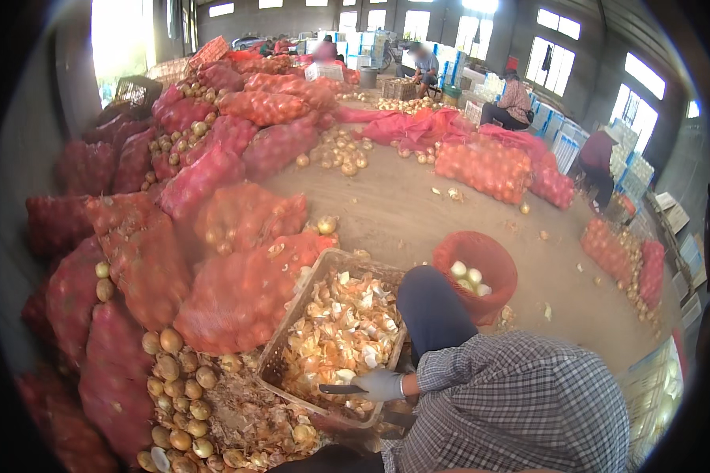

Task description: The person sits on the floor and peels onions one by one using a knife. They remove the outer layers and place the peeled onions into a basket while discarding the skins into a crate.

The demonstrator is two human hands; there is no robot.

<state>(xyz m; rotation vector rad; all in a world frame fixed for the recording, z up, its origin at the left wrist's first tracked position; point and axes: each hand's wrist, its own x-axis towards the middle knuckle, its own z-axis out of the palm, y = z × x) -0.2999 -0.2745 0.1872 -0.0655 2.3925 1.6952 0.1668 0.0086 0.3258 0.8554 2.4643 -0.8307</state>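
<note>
My right hand (381, 385), in a light grey glove, comes out of a checked sleeve and grips a knife (342, 389) whose dark blade points left. Hand and knife are over the near end of a plastic crate (264, 362) heaped with onion skins (337, 331). A pale onion piece (346, 375) lies among the skins just above the blade. My left hand is out of view. Beyond my raised knee, a red basket (497, 266) holds several peeled white onions (466, 273).
Full red mesh sacks (254, 290) are piled left of the crate. Loose unpeeled onions (180, 387) and skins lie on the floor below them. More sacks (485, 168) lie across the floor. Several people (512, 103) sit farther off near stacked boxes. A crate (657, 390) stands behind me.
</note>
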